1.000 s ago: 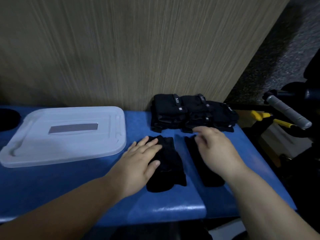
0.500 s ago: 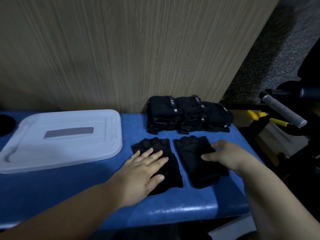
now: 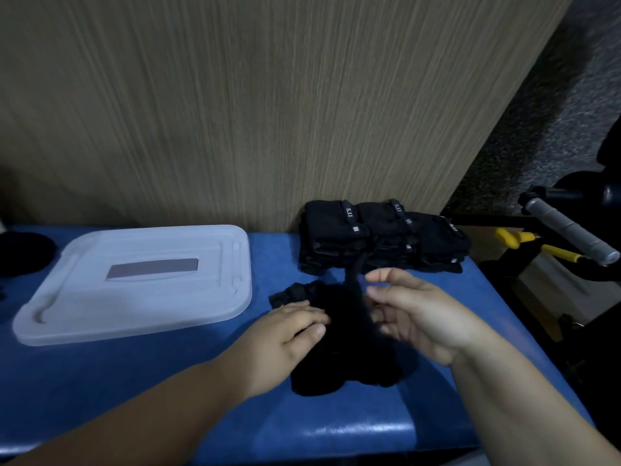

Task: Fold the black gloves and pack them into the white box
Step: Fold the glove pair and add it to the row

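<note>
Backdrop: wood-grain panel (image 3: 268, 95), fine vertical streaks, matte finish.
Surface: blue padded bench (image 3: 134, 381), smooth vinyl-like cover w/ a sheen along its rounded front edge.
White box: white box (image 3: 84, 317) of translucent plastic, rectangular w/ rounded corners. Lid on, moulded grooves near the rim, grey rectangular label (image 3: 153, 268) mid-lid. Sits on the bench L of the hands, apart from the gloves.
Glove stack: glove stack (image 3: 379, 240) of soft black fabric in squared bundles w/ narrow white-lettered bands. Stands at the back of the bench against the panel, just behind the hands.
Flat glove: flat glove (image 3: 295, 292), black, lies on the bench. Short stubby finger ends point up-left, crumpled edge.
Raised glove: raised glove (image 3: 353, 297), black, stands on edge between the two hands, smeared by blur. Its lower part merges w/ the flat glove into one dark mass.
L hand: left hand (image 3: 285, 334), palm down, fingers straight, presses on the flat glove.
R hand: right hand (image 3: 420, 317), palm turned toward the L hand, fingers loosely curved against the raised glove. Too blurred to tell whether it grips or only pushes.
Off-bench R: yellow-handled tool (image 3: 514, 238) and a grey textured cylindrical grip (image 3: 568, 235).
Far L: dark round shape (image 3: 23, 253), too dim to ID.
</note>
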`<state>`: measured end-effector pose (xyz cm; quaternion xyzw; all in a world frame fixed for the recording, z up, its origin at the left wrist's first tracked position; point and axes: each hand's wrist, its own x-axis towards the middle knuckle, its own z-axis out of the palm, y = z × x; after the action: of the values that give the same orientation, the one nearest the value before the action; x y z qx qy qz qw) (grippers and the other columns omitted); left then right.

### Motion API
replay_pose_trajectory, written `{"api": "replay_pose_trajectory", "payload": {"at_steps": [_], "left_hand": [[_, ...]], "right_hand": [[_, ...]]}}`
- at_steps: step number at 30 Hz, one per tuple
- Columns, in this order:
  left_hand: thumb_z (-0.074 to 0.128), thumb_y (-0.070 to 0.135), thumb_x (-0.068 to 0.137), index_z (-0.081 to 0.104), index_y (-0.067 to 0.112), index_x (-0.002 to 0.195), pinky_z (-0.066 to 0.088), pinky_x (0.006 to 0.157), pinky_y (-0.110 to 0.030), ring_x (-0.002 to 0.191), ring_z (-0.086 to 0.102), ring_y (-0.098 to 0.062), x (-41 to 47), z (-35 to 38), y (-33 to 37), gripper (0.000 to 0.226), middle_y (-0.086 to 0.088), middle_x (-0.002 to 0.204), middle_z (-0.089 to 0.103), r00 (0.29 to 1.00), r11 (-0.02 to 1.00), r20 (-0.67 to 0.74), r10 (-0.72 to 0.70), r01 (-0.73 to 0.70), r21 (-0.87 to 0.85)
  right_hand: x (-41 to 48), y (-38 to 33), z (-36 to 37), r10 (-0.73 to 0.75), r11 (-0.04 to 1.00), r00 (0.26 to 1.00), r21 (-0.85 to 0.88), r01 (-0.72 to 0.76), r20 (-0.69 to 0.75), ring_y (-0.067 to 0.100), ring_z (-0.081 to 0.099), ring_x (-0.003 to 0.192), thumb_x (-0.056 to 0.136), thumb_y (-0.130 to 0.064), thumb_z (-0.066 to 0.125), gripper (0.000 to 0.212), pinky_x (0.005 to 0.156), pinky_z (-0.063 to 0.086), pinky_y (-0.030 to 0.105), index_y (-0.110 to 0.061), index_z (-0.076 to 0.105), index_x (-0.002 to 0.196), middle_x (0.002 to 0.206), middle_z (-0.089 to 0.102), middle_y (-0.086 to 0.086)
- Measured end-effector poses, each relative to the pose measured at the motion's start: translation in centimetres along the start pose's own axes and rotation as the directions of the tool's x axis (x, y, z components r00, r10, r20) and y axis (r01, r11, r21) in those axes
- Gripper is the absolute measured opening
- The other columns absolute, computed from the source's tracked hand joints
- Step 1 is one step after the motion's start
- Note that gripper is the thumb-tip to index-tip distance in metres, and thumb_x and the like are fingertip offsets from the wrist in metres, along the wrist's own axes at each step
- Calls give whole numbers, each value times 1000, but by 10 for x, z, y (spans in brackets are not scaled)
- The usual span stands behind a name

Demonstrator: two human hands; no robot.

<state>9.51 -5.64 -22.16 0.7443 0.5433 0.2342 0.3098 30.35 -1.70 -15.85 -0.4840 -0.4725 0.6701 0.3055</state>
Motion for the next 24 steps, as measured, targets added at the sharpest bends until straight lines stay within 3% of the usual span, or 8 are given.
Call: {"api": "replay_pose_trajectory", "payload": {"at_steps": [2, 4, 8, 11, 16, 20, 22, 24], "left_hand": [[43, 30, 99, 66, 20, 93, 34, 91, -17, 102, 48, 2, 0, -3, 2, 27, 17, 98, 59, 991, 1000, -129, -18, 19, 8], [46, 23, 98, 66, 11, 85, 37, 78, -13, 88, 50, -4, 1, -7, 4, 27, 8, 86, 57, 974, 997, -218, -65, 74, 31], [48, 20, 96, 59, 22, 69, 36, 65, -8, 75, 51, -2, 0, -11, 4, 29, 10, 78, 52, 968, 982, -170, -187, 179, -65], [47, 22, 96, 51, 5, 65, 38, 66, -21, 70, 49, -10, 1, -9, 5, 35, -1, 75, 51, 962, 972, -167, -218, 198, -126], [52, 53, 89, 46, 13, 61, 32, 56, -16, 56, 45, -4, 1, -7, 7, 49, 7, 65, 46, 957, 969, -156, -244, 232, -88], [58, 44, 90, 50, 10, 68, 33, 52, -16, 50, 40, -3, 1, -7, 3, 41, 1, 60, 47, 951, 965, -176, -256, 241, -101], [58, 41, 91, 61, 6, 85, 46, 62, -24, 61, 55, -11, 2, -8, 3, 36, -9, 73, 62, 950, 943, -140, -281, 246, -225], [59, 34, 92, 66, 13, 95, 54, 75, -27, 77, 68, -11, 1, -8, 7, 23, 0, 85, 72, 954, 917, -101, -281, 236, -323]], "right_hand": [[-1, 1, 4, 10, 1000, 998, -11, -9, 54, 14, 61, 66, 92, -10, 56, 20, 55, 48, 23, -12, 55, 113, 91, 69, 9], [-1, 2, 5, -2, 998, 1000, -66, 4, 25, 13, 61, 67, 94, -9, 55, 19, 57, 50, 23, -12, 56, 113, 97, 68, 10], [10, 11, -6, -91, 895, 976, -447, -6, -196, 11, 57, 67, 94, -13, 58, 7, 55, 47, 19, -19, 56, 98, 89, 61, 7], [12, 20, -11, -33, 758, 974, -641, -123, -226, 12, 61, 69, 90, -29, 63, 14, 56, 48, 22, -23, 55, 100, 84, 65, 3], [10, 22, -1, 57, 806, 984, -574, -146, -171, 9, 58, 64, 87, -36, 67, 26, 55, 43, 22, -22, 60, 107, 86, 69, -1], [12, 19, 3, 32, 871, 981, -476, -121, -190, 6, 52, 55, 86, -30, 69, 22, 50, 38, 20, -15, 66, 102, 64, 62, -4], [12, 17, 6, 38, 906, 980, -406, -116, -195, 6, 49, 51, 87, -26, 69, 21, 49, 35, 20, -8, 68, 96, 57, 57, -5], [12, 16, 8, 57, 936, 981, -331, -118, -187, 13, 53, 61, 86, -27, 69, 22, 56, 38, 25, -5, 68, 93, 68, 61, 3]]}}
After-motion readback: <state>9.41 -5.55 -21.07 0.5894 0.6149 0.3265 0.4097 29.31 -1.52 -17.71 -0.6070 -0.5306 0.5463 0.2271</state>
